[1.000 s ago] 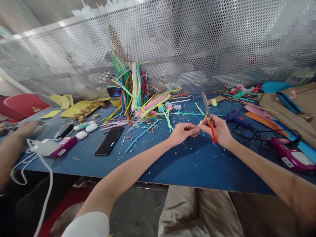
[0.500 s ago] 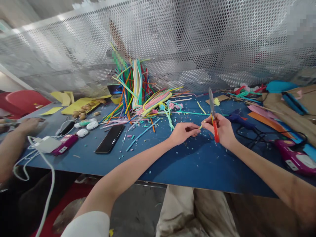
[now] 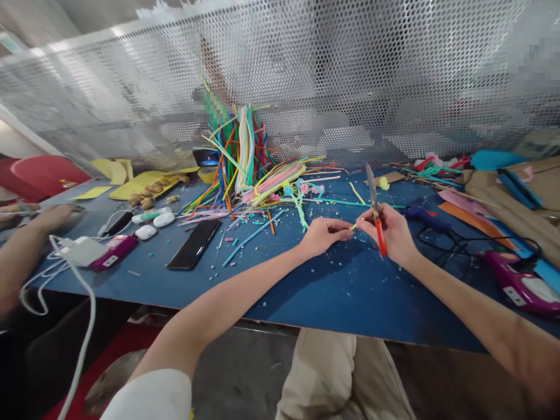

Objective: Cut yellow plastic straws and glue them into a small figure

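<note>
My left hand is closed, its thumb and fingers pinching a short yellow piece of pipe cleaner. Scissors with an orange-red handle are held in my right hand, their blades pointing up and away from me. The right thumb and a fingertip also meet at the other end of the yellow piece. Beyond the hands lie a yellow pipe-cleaner flower and a loose yellow-green strip. Left of them sit a twisted mint-green stem and small pink curled shapes.
Bundled pipe cleaners stand by the perforated metal screen. A phone and a purple power strip lie left. A glue gun and another purple strip are right. Another person's hand rests far left.
The scissors lean a little more to the left, and the yellow piece has shifted slightly left between my fingertips. Both hands keep their hold.
</note>
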The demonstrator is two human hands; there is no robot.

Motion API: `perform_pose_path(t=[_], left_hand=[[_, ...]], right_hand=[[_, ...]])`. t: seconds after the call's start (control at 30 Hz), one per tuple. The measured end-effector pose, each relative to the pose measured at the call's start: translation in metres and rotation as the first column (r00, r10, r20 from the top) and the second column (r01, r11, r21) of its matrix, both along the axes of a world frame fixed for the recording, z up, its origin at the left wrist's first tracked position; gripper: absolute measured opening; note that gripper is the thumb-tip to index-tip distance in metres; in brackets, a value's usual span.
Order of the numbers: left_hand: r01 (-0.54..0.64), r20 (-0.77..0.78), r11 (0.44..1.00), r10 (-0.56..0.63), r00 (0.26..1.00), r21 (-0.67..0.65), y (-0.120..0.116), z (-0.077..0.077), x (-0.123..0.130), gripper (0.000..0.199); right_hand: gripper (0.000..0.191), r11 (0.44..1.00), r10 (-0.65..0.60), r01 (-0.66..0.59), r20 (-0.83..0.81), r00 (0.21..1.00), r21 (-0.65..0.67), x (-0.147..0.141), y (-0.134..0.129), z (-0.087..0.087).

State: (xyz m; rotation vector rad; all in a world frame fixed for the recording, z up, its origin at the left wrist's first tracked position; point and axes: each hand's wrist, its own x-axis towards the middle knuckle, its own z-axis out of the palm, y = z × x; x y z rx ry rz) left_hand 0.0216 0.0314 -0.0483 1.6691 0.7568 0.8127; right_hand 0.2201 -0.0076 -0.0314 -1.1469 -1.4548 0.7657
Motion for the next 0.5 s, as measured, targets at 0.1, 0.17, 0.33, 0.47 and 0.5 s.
perform_pose_path(t=[0.1, 0.17, 0.33, 0.47, 0.5], left_hand=[[0.004, -0.025, 1.000, -0.004, 1.000, 0.009, 0.0012, -0.0019, 0.0000, 0.039], [0.001, -0.032, 1.000, 0.000, 0.999, 0.024, 0.0016, -0.0026, 0.0001, 0.040], [0.002, -0.050, 0.999, 0.000, 0.999, 0.037, 0.0024, -0.0032, 0.0005, 0.039], [0.018, -0.069, 1.000, -0.017, 0.997, 0.025, 0.0036, -0.0031, 0.0008, 0.038], [0.023, -0.067, 1.000, -0.022, 0.998, 0.020, 0.0040, -0.0031, 0.0008, 0.038]], right_hand=[[0.027, 1.000, 0.010, -0.010, 0.027, 1.000, -0.014, 0.0008, -0.0007, 0.0018], [0.028, 0.999, 0.021, -0.020, 0.035, 0.999, -0.033, 0.0012, -0.0009, 0.0024], [0.032, 0.998, 0.045, -0.044, 0.032, 0.998, -0.050, 0.0025, 0.0007, -0.0012], [0.031, 0.998, 0.048, -0.045, 0.054, 0.997, -0.052, 0.0047, 0.0036, -0.0050], [0.031, 0.997, 0.050, -0.047, 0.066, 0.997, -0.053, 0.0054, 0.0044, -0.0055]])
